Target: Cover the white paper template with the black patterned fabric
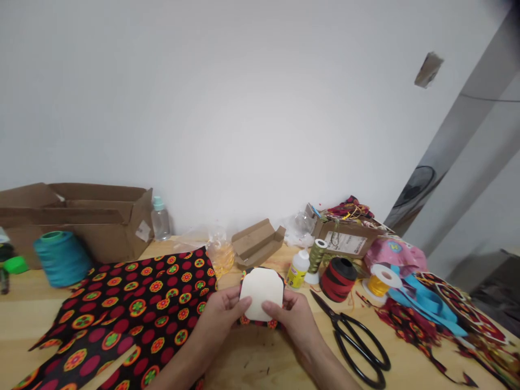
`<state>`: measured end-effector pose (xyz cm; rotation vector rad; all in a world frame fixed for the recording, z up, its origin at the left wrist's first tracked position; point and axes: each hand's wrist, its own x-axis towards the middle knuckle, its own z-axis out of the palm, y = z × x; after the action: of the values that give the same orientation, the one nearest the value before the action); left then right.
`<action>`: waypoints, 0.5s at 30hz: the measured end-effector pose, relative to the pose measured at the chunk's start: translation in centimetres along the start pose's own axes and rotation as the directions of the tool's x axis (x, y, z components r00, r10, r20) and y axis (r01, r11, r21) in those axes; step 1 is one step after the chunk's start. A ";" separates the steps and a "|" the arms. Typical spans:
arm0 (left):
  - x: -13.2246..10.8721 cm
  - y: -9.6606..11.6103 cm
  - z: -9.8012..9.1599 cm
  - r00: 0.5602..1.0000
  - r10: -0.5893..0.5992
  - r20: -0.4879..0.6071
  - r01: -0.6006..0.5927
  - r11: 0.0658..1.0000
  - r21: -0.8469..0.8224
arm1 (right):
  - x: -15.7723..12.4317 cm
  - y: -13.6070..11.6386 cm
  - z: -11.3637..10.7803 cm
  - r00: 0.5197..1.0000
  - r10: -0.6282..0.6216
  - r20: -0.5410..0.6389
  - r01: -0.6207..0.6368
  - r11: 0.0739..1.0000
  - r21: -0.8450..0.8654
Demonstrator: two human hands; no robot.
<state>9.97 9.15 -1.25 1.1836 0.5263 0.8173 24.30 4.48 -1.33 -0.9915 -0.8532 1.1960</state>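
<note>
Pinching white rounded-square card (262, 294) over black floral-print fabric (272, 325): left hand (221, 311), right hand (299, 318), fingers curled, thumbs on top. Black long-handled scissors (335, 318) lie beside right hand.

Sewing and craft workspace: thread spools (63, 260), black scissors (335, 318), cardboard boxes (136, 233) and patterned fabric (162, 295) are crowding a wooden surface (231, 355) beside a pale wall (244, 108).

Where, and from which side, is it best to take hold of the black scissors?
Probably by the handle loops, from the near right side: the scissors lie flat, with wide loops nearer the person and pointed blades directed away to the left.
</note>
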 end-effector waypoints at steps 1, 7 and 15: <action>0.0 0.1 -0.1 1.000 0.003 -0.009 -0.003 1.000 0.000 | 0.0 0.0 0.1 1.000 0.007 0.010 -0.007 1.000 -0.012; 0.3 -0.2 -0.2 0.999 0.011 -0.031 -0.011 1.000 -0.007 | 0.1 0.2 -0.1 0.999 0.032 -0.005 -0.033 0.998 -0.062; 0.2 -0.1 -0.3 0.997 0.035 -0.065 -0.037 0.999 -0.025 | 0.2 0.5 -0.6 0.996 0.084 -0.033 -0.087 0.988 -0.130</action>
<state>9.89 9.43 -1.42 1.1480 0.5467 0.8936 24.68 4.66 -2.00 -1.1589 -0.8841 1.2081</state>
